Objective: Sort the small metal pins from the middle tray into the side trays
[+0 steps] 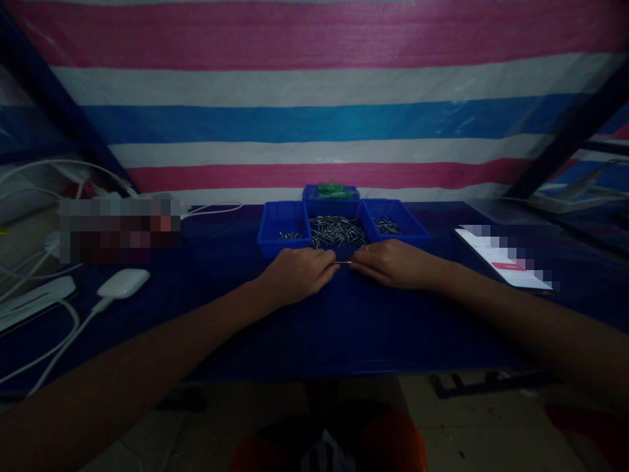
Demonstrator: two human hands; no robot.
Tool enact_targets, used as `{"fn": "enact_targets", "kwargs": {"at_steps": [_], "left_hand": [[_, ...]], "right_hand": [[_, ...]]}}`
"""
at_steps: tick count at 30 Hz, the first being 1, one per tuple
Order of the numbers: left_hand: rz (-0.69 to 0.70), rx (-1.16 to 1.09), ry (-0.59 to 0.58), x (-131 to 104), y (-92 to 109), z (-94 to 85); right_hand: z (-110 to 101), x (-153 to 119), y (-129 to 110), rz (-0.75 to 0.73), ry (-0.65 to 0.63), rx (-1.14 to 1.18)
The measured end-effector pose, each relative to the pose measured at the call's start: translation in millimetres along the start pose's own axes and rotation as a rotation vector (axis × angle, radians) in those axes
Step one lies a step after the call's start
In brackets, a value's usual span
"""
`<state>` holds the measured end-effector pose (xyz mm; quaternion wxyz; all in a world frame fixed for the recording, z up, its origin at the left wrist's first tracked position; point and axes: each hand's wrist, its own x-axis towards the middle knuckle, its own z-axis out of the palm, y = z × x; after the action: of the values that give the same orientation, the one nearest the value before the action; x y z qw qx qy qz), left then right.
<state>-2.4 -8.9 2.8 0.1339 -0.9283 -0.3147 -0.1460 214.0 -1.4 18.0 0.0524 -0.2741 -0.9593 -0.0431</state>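
A thin metal pin (343, 262) spans the small gap between my two hands, just above the blue table. My left hand (301, 274) pinches its left end between thumb and fingers. From the other side, the closed fingertips of my right hand (393, 263) grip its right end. The pin's ends are hidden by the fingers. Directly behind the hands lies a pile of small metal pins (337, 229). A blue bin (284, 246) with a few small metal pieces stands behind my left hand, and another blue bin (413, 231) with similar pieces behind my right.
A third blue bin (307, 191) holding green pieces (333, 191) sits at the back. On the right lies a phone (506, 265) with a lit screen. A white charger-like block (124, 283) with cables is on the left. A striped sheet (314, 121) hangs behind the table (314, 334).
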Motion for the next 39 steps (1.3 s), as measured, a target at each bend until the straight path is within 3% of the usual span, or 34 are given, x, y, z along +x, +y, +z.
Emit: {"fn": "enact_targets", "kwargs": {"at_steps": [11,17,25,39], "left_hand": [[0.019,0.033,0.016,-0.3,0.6,0.4],[0.013,0.066,0.019,0.1,-1.6,6.1],[0.148,0.015,0.009,-0.6,-2.8,9.3],[0.176,0.018,-0.018,-0.7,-0.8,7.1]], "right_hand": [[0.3,-0.1,-0.2,0.046,0.057,-0.058],[-0.2,-1.7,-0.6,-0.013,0.119,-0.086],[-2.2,-3.1,-4.8,-0.168,0.219,-0.088],[-2.2,-3.7,-5.3,-0.188,0.225,-0.113]]}}
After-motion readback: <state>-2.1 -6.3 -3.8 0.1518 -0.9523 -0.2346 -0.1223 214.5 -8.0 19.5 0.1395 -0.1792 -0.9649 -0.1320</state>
